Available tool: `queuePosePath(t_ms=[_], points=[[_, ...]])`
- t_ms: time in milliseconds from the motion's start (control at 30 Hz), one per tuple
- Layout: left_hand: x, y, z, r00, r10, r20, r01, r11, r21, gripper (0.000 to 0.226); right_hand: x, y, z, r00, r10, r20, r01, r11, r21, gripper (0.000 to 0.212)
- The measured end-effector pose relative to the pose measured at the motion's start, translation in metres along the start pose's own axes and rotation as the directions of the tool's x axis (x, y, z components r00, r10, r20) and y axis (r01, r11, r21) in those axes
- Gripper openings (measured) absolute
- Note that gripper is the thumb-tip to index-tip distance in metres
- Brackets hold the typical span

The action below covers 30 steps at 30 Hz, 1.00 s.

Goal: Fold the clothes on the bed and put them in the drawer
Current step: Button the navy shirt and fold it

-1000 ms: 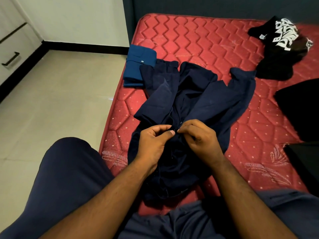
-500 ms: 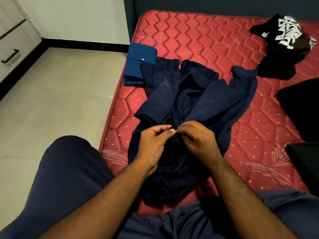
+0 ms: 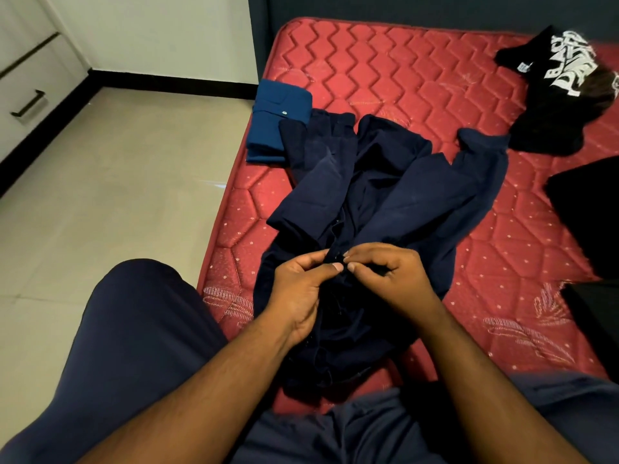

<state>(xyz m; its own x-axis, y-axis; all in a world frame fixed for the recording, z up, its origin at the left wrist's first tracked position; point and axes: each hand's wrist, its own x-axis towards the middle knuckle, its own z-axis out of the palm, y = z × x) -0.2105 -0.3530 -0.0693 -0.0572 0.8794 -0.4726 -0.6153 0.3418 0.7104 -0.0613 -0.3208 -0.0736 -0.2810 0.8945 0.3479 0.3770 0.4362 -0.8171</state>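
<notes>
A dark navy shirt (image 3: 402, 195) lies spread and rumpled on the red mattress (image 3: 385, 68), its sleeves reaching up and right. My left hand (image 3: 301, 293) and my right hand (image 3: 388, 276) meet at the shirt's front placket, fingertips pinching the cloth at a button. A folded blue shirt (image 3: 278, 122) rests at the mattress's left edge, just above the navy one. A black printed T-shirt (image 3: 562, 95) lies crumpled at the far right.
A white drawer unit (image 3: 30, 102) with a black handle stands at the left across the tiled floor (image 3: 117, 202). More black clothing (image 3: 589, 216) lies at the mattress's right edge. My knee (image 3: 134, 329) in navy trousers is at the lower left.
My hands stay pinched together on the placket, with only small finger shifts. The camera has tilted slightly; the clothes have not moved.
</notes>
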Motion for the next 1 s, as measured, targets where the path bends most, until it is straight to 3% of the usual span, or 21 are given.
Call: queuePosePath(t_ms=[100,167,300,567,767,867,1000], points=[[0.001,-0.003,0.0,1.0,0.025,0.003,-0.025,0.999,0.02,0.032,0.001,-0.003,0.0,0.983,0.183,0.002,-0.18,0.967,0.179,0.026],[0.002,-0.005,-0.001,0.999,0.032,-0.005,-0.031,0.999,0.033,0.032,0.003,-0.005,-0.002,0.973,0.229,0.038,-0.231,0.937,0.264,0.031],[0.002,-0.005,-0.002,1.0,0.031,0.0,-0.031,0.999,0.032,0.029,0.003,-0.007,-0.002,0.984,0.176,-0.018,-0.172,0.975,0.138,0.032],[0.0,-0.004,-0.002,0.994,0.111,0.011,-0.111,0.97,0.215,0.019,0.003,-0.009,0.0,0.98,0.18,-0.08,-0.168,0.976,0.14,0.034],[-0.006,-0.005,0.004,0.935,0.353,-0.032,-0.316,0.871,0.377,0.022,0.005,-0.006,-0.001,0.986,0.165,-0.035,-0.16,0.981,0.112,0.025],[-0.01,-0.006,0.003,0.907,0.421,-0.003,-0.377,0.815,0.441,0.023,0.004,-0.005,0.001,0.986,0.165,-0.035,-0.16,0.981,0.112,0.026],[-0.009,-0.011,-0.005,0.858,0.502,0.105,-0.461,0.663,0.59,0.024,0.005,-0.006,0.001,0.981,0.194,0.002,-0.192,0.973,0.124,0.027]])
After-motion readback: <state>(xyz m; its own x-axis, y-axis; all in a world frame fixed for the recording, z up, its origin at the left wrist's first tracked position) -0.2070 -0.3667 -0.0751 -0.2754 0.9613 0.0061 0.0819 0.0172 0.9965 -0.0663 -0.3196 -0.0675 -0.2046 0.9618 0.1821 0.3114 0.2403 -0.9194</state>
